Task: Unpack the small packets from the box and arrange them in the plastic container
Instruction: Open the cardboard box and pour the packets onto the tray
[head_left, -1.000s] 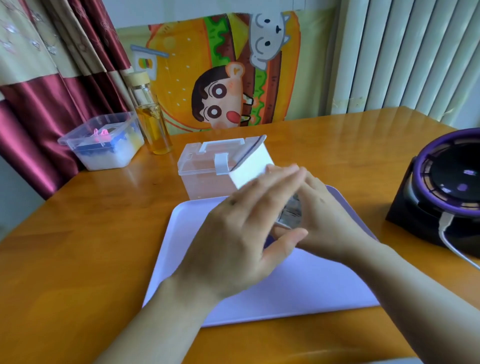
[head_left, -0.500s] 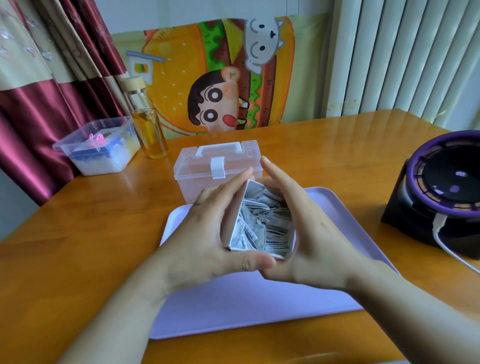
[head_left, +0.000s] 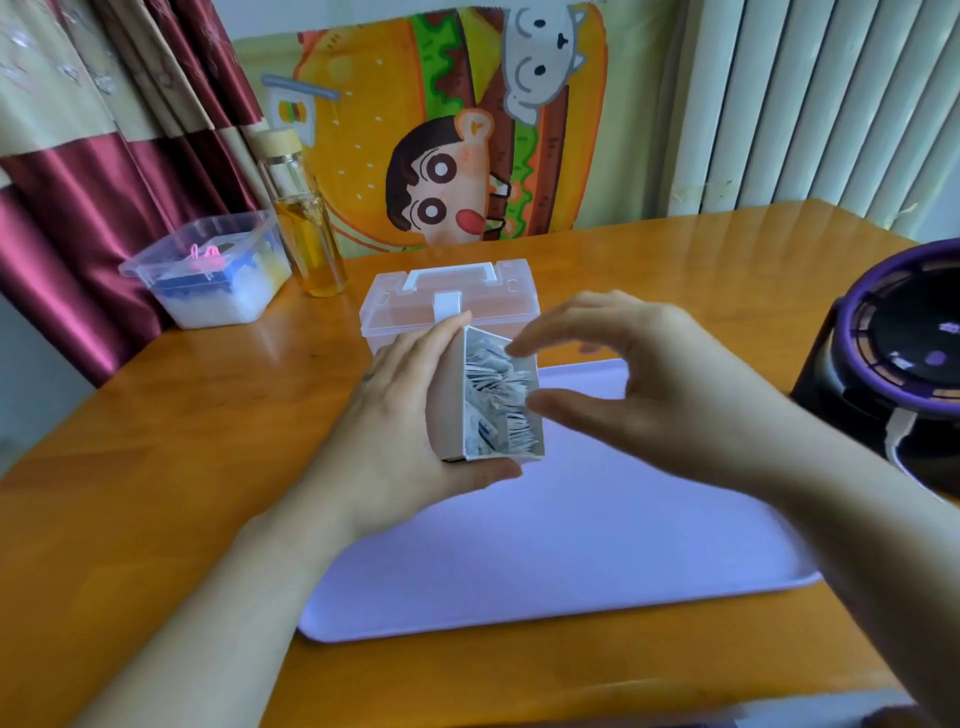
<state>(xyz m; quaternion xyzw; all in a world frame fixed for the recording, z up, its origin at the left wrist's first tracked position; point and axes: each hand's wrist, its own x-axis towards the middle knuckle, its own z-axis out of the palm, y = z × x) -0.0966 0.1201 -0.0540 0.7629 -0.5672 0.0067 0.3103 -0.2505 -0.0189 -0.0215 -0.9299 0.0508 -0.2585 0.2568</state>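
My left hand (head_left: 400, 421) grips a small white cardboard box (head_left: 470, 447), tilted with its open side facing me. Several small white and blue packets (head_left: 496, 400) fill the box. My right hand (head_left: 644, 384) hovers just right of the box with fingers spread, thumb and fingertips near the box's right edge and holding nothing. Behind the box stands a clear plastic container (head_left: 498, 296) with a white handle and latch, its lid down. All this is above a pale lilac tray (head_left: 571, 545) on the wooden table.
A clear tub (head_left: 208, 280) with blue and pink items sits at the back left beside a glass bottle (head_left: 306, 218) of yellow liquid. A black and purple round device (head_left: 904, 353) with a white cable stands at the right. A cartoon poster leans behind.
The box has been turned open side up and its packets exposed. My right hand has let go of the box and spread open to its right, while the left still holds it.
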